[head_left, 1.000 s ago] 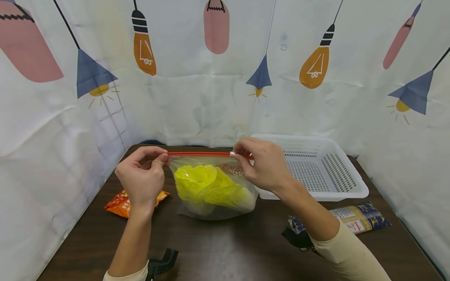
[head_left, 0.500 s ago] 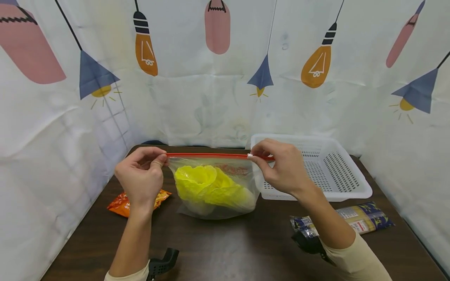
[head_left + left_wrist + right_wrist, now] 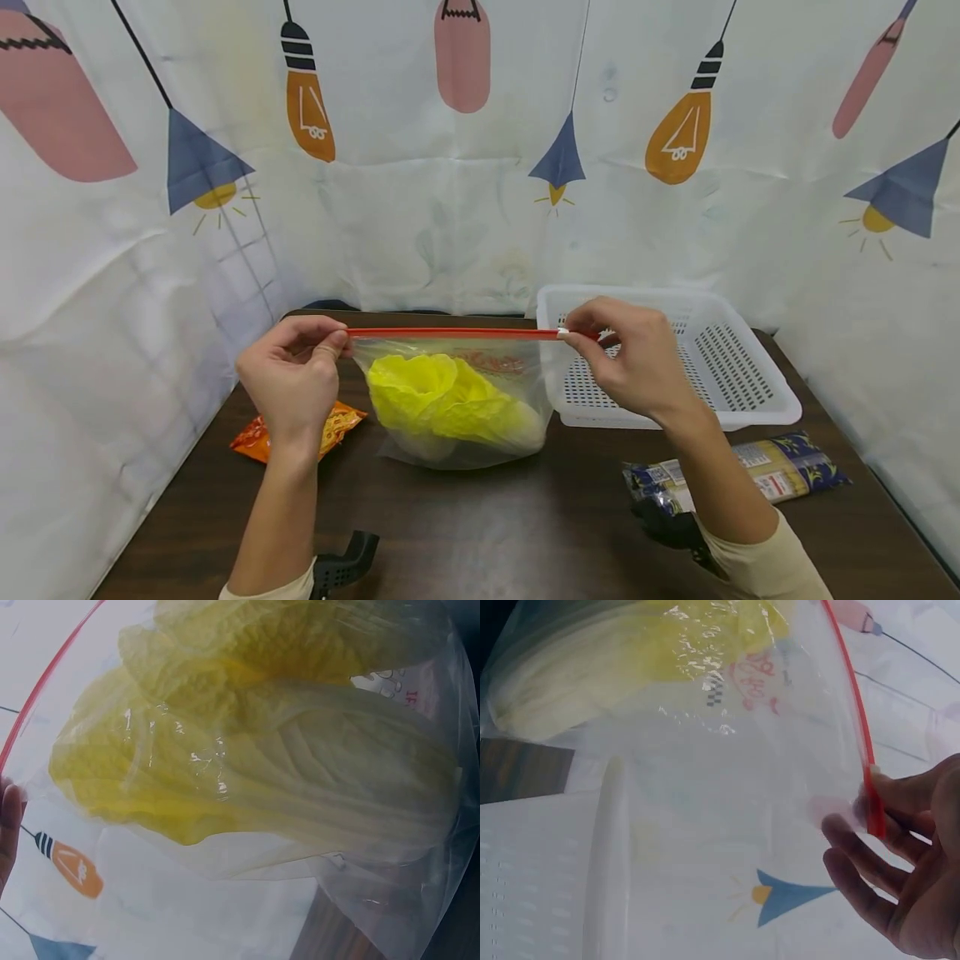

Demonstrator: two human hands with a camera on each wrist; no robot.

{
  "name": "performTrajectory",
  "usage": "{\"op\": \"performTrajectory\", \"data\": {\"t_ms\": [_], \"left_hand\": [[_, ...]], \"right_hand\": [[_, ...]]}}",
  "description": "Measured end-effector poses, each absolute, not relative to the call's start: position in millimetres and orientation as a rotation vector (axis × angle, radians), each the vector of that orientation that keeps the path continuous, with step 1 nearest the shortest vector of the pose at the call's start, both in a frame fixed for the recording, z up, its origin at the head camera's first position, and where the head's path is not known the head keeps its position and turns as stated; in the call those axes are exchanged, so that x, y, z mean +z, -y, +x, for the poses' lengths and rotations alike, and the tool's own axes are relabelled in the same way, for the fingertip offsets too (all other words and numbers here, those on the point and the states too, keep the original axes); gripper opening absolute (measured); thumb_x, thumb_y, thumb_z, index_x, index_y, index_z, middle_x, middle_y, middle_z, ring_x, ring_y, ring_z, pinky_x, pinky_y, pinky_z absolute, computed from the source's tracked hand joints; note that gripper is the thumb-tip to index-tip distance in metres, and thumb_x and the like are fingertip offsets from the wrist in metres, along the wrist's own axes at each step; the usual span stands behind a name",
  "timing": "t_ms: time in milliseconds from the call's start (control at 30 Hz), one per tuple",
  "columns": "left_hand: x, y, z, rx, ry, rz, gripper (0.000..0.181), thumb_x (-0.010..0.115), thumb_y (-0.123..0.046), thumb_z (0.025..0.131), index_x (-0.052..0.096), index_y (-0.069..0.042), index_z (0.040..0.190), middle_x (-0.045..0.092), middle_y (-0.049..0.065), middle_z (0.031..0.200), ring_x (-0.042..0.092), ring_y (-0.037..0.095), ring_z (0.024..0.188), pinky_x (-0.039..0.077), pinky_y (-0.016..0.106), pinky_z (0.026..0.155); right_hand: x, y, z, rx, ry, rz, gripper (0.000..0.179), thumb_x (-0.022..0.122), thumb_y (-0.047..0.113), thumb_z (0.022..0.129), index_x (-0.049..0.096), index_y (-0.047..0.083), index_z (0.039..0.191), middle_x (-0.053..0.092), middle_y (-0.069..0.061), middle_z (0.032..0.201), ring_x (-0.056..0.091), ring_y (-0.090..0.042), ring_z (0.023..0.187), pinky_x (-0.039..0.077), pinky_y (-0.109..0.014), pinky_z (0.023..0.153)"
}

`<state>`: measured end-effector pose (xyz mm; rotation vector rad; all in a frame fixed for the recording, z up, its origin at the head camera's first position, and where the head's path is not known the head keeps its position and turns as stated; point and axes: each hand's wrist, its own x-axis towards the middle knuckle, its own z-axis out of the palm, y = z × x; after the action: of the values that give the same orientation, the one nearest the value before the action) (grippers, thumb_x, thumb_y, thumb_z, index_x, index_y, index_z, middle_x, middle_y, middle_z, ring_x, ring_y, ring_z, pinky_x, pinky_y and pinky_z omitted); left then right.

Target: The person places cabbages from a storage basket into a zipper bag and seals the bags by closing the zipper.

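Note:
A clear zip bag (image 3: 525,387) with a red zip strip (image 3: 450,333) stands mid-table, holding a yellow-green napa cabbage (image 3: 442,400). My left hand (image 3: 288,375) pinches the strip's left end; only its fingertips (image 3: 9,825) show at the edge of the left wrist view. Near the strip's right end, my right hand (image 3: 637,358) grips the small white slider (image 3: 562,332) between thumb and index finger. In the right wrist view, the other fingers of the right hand (image 3: 907,862) spread behind the bag. The strip is stretched taut and level between both hands.
Behind the right hand stands a white perforated basket (image 3: 776,408). A blue and tan packet (image 3: 795,471) lies partly under the right forearm. An orange snack packet (image 3: 341,425) lies behind the left wrist. White patterned curtains (image 3: 375,233) enclose the dark table (image 3: 480,542).
My right hand has moved right along the red strip with the slider, from above the cabbage's right part to near the strip's end. The left hand has shifted slightly left, still pinching.

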<state>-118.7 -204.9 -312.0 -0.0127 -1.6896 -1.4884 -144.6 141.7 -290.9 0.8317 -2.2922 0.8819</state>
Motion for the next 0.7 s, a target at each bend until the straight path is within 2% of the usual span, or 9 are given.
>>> {"op": "performTrajectory", "data": {"t_ms": [167, 367, 500, 700], "left_hand": [[-311.2, 207.1, -118.7, -1.475, 1.676, -0.024, 0.010, 0.073, 0.016, 0.084, 0.075, 0.009, 0.077, 0.070, -0.006, 0.067, 0.065, 0.011, 0.055, 0.058, 0.021, 0.059], [-309.8, 206.0, -120.0, -1.457, 1.687, -0.037, 0.010, 0.074, 0.014, 0.085, 0.074, 0.008, 0.077, 0.070, -0.001, 0.068, 0.065, 0.015, 0.055, 0.059, 0.022, 0.060], [-308.2, 207.2, -119.5, -1.458, 1.718, -0.047, 0.009, 0.074, 0.013, 0.086, 0.075, 0.008, 0.079, 0.071, -0.003, 0.069, 0.067, 0.014, 0.057, 0.060, 0.022, 0.062], [-306.1, 212.9, -114.5, -1.493, 1.760, -0.007, 0.008, 0.074, 0.011, 0.087, 0.075, 0.006, 0.081, 0.072, 0.004, 0.072, 0.069, 0.017, 0.060, 0.061, 0.022, 0.065]], "right_hand": [[-291.3, -152.4, -146.0, 0.885, 2.280, 0.816, 0.012, 0.080, 0.006, 0.088, 0.074, 0.013, 0.095, 0.073, 0.006, 0.085, 0.066, -0.006, 0.074, 0.061, -0.031, 0.063], [-292.3, -159.8, -145.0, 0.913, 2.291, 0.779, 0.011, 0.079, 0.007, 0.089, 0.075, 0.015, 0.096, 0.073, 0.008, 0.086, 0.066, -0.005, 0.076, 0.058, -0.025, 0.061], [-293.9, -159.8, -143.4, 0.996, 2.307, 0.739, 0.013, 0.079, 0.007, 0.090, 0.075, 0.017, 0.098, 0.073, 0.008, 0.088, 0.067, -0.007, 0.077, 0.057, -0.026, 0.058], [-296.6, -153.1, -144.7, 1.391, 2.364, 0.698, 0.007, 0.073, 0.011, 0.097, 0.074, 0.014, 0.103, 0.074, -0.006, 0.091, 0.073, -0.023, 0.070, 0.059, -0.031, 0.055]]}}
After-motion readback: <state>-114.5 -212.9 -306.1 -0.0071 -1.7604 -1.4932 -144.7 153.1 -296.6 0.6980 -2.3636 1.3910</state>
